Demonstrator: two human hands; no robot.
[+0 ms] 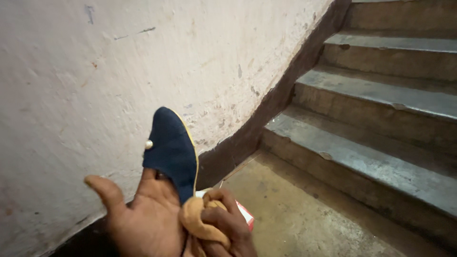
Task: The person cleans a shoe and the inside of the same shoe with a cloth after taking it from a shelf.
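A: What takes up most of the view?

B: The pale, scuffed wall (95, 71), rising behind and to the left of both grips. Off to the right of them, well apart, the grey concrete stairs (381, 95) climb away, and the worn concrete floor (295, 214) spreads out just right of the right hand.

A: And what is being held?

B: A dark blue cloth shoe (171, 150) with a thin yellow edge along its sole. It lies in the left hand (138, 219), standing up out of the open palm with its toe pointing up toward the wall.

A: How does that left grip look?

B: Wide. The palm faces up, the thumb sticks out to the left, and the shoe's lower end rests on the palm; the fingers are hidden behind the shoe, so I cannot tell how far they curl round it.

A: The right hand?

B: The right hand (223, 221) sits just right of the left palm, fingers curled tight round a bunched tan cloth (197, 221). The cloth touches the shoe's lower edge, right where the shoe meets the left palm.

A: Anything smaller?

B: A red and white box (246, 215) peeks out just beyond the right knuckles, mostly hidden by them. Smallest of all, a white bead (149, 144) sits on the shoe's left side, above the left thumb.
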